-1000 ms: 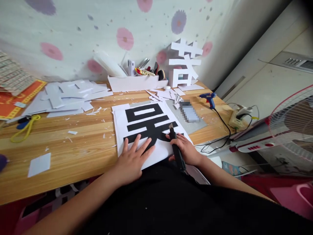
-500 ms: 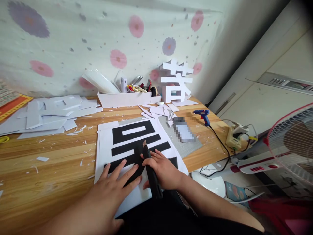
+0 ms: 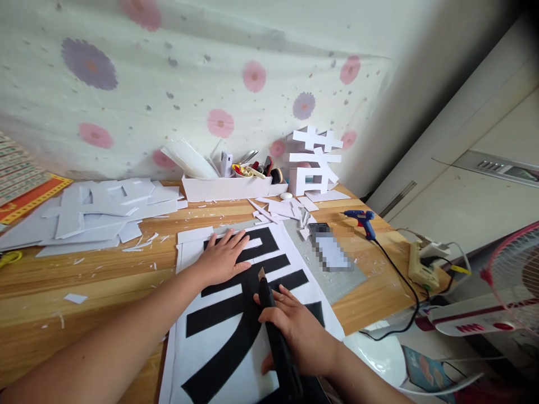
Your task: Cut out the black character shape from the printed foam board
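A white sheet (image 3: pixel 191 359) printed with a large black character lies on the wooden table (image 3: pixel 105 280) in front of me. My left hand (image 3: pixel 221 258) lies flat with fingers spread on the upper part of the sheet. My right hand (image 3: pixel 297 331) is closed round a black utility knife (image 3: pixel 275 331). The knife's blade tip rests on the black print near the sheet's middle.
A grey cutting mat (image 3: pixel 349 275) lies under the sheet, with a blurred flat object on it. A blue glue gun (image 3: pixel 359 217), a power strip (image 3: pixel 421 269), white paper cut-outs (image 3: pixel 105 210), a white tool tray (image 3: pixel 227 188), a standing white paper character (image 3: pixel 314 163) and a fan (image 3: pixel 511 275) surround it.
My left hand has moved from the sheet's lower edge up to its top part. The camera has tilted up and the sheet now shows lower in view, closer to me. The knife stays in my right hand.
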`<state>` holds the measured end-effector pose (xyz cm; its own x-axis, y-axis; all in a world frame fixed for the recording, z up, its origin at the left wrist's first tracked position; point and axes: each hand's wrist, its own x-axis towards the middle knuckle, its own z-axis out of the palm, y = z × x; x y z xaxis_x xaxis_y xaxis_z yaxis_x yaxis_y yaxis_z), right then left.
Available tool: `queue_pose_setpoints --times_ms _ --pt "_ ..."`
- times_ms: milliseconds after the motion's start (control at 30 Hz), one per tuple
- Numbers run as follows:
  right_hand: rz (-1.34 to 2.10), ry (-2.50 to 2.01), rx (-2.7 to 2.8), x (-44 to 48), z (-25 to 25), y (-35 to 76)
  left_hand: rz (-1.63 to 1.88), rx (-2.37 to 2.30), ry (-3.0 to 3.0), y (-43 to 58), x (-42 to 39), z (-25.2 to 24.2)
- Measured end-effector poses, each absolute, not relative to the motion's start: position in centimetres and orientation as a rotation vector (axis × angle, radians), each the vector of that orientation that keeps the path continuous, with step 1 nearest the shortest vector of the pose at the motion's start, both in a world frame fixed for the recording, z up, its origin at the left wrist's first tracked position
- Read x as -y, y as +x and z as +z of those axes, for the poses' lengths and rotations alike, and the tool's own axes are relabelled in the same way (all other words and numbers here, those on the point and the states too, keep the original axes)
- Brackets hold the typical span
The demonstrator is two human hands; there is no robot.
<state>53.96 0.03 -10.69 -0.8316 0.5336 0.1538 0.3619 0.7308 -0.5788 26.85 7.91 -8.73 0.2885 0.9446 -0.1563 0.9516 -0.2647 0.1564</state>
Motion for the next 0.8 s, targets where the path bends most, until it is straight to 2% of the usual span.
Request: queue_pose_setpoints --times_ms 467,800 --pt "0.797 -0.585 2.727 0.9 -9.7 55.5 0.169 -1.786 2.430 24.8 -8.3 -10.8" --pt "0.637 -0.570 2.734 1.7 -10.9 55.5 0.062 -1.864 2.353 24.4 -6.9 -9.3"
